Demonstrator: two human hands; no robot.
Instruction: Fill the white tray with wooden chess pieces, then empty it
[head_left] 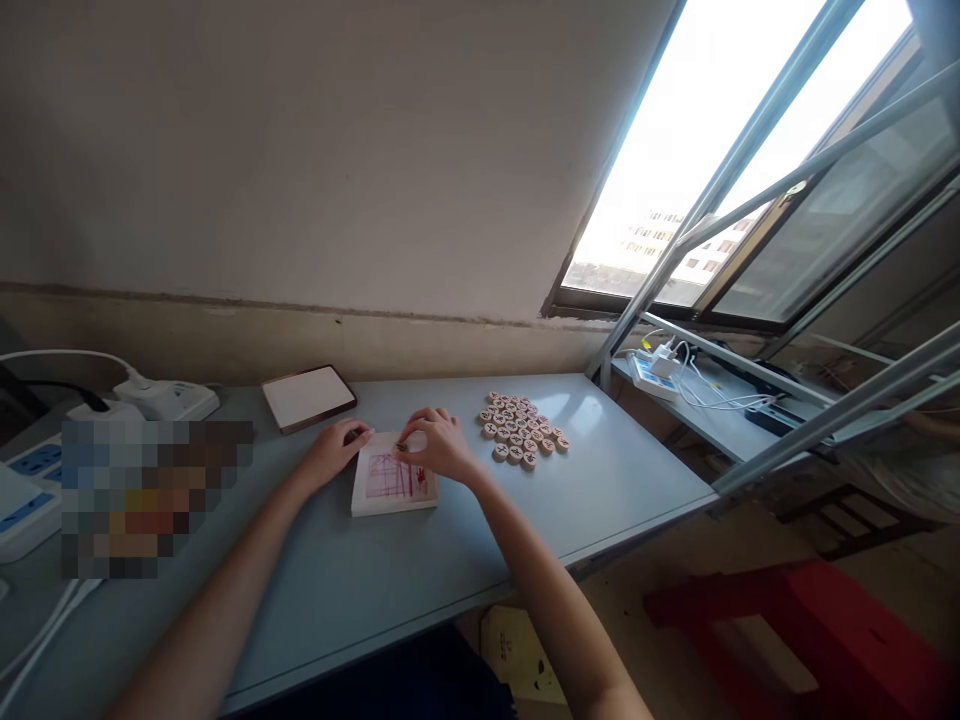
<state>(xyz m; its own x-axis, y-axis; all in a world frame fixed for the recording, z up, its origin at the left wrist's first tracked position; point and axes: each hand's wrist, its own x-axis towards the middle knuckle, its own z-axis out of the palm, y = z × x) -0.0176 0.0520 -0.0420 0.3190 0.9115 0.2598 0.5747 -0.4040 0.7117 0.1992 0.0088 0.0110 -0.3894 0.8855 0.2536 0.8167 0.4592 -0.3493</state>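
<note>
Here, scene: a grey table (420, 560) is set against a wall, with a window to the right.
Box: a small white box (390, 482) with a red-lined panel on its face is laid flat on the table, just in front of the person; its long axis cannot be told, as it looks nearly square.
Left hand: the left hand (334, 450) is rested palm down at the box's upper left corner, fingers loosely curled against its edge; nothing is held in it.
Right hand: the right hand (439, 445) is placed over the box's upper right part, and a small dark piece (402, 447) appears to be pinched between thumb and fingertips, though this is too small to be told surely.
Pieces: a cluster of round wooden pieces (523, 432) is laid flat on the table, to the right of the box and a little farther back.
Nearer hand: the cluster is found just beside the right hand and well apart from the left.
Lid: a flat brown-edged panel (307, 397) is seen behind the left hand, apart from the box.
Left edge: power strips (169, 398) are set there.
</note>
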